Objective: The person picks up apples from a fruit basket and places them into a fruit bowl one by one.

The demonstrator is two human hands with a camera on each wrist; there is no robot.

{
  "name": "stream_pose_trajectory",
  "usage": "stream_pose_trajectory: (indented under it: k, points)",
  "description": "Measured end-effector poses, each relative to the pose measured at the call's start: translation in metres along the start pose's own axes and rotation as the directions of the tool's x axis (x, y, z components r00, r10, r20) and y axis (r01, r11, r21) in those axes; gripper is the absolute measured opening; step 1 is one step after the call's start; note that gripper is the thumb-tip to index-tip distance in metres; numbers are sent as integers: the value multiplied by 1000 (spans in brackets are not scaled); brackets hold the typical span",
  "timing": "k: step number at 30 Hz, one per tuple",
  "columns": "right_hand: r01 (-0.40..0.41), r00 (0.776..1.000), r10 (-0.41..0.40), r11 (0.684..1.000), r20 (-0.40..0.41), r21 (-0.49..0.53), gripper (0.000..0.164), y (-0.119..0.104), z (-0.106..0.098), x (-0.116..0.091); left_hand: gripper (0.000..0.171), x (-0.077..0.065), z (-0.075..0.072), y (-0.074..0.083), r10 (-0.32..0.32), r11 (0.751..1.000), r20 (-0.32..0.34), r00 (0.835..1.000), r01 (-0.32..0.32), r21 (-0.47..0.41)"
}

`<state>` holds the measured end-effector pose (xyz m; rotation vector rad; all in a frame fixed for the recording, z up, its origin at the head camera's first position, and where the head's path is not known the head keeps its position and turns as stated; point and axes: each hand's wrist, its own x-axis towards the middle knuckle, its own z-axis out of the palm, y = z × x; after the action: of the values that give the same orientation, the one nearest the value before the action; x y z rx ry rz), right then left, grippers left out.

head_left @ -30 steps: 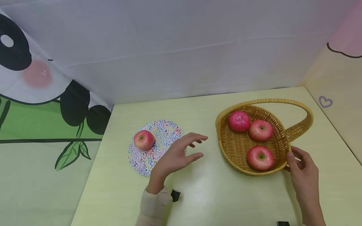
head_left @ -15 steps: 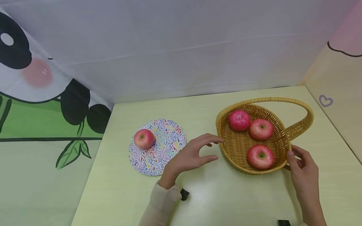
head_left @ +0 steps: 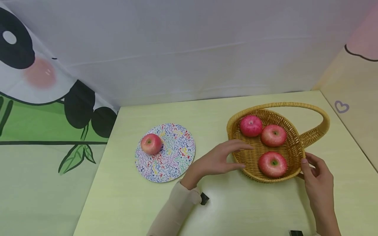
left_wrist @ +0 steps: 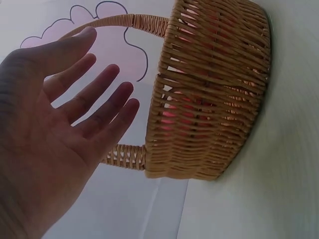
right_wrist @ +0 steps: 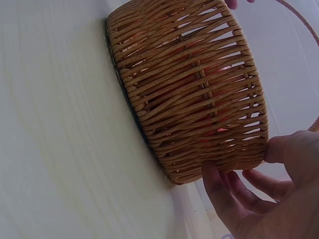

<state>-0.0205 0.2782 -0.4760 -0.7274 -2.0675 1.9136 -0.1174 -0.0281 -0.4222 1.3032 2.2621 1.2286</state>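
A woven wicker basket (head_left: 251, 173) with a tall handle stands on the right of the table. Inside lie three red apples: a front one (head_left: 272, 164), a middle one (head_left: 273, 135) and a deeper pink one (head_left: 251, 126) at the back left. My left hand (head_left: 220, 159) hovers over the basket's left rim, fingers spread and holding nothing; the left wrist view shows its palm (left_wrist: 55, 144) beside the wicker wall. At the right rim my right hand (head_left: 318, 183) grips the basket, thumb on the edge and fingers against the outer wall, as in the right wrist view (right_wrist: 269, 194).
On the left of the table lies a round patterned plate (head_left: 174, 164) bearing another red apple (head_left: 151, 144). A pale cloth wall (head_left: 189, 65) rises behind the table (head_left: 118, 203). A side panel (head_left: 354, 98) bounds the right edge.
My left hand has moved right, away from the plate, and now reaches over the basket's left rim. My right hand keeps its grip; the basket and apples stay in place.
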Motion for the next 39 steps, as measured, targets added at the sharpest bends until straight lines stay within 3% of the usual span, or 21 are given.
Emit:
stream_pose_trajectory:
  k: [7,11,19,31,39]
  points:
    - [-13,1000,12,1000,-5,-23,45,0,0,-1,61,17,6,-7,39,999,56,998,-38,-13]
    - [-9,1000,9,1000,-2,-18,45,0,0,-1,66,27,10,-9,28,1000,106,994,-26,-16]
    - [-4,1000,4,1000,-5,11,44,0,1,-1,77,46,20,-13,-16,994,218,976,-8,110]
    - [-19,1000,19,1000,-18,-4,44,-1,2,0,85,66,29,-14,-20,971,282,959,-49,236]
    - [-32,999,32,999,-11,-3,45,0,1,-1,89,76,37,-5,-141,958,347,927,39,284]
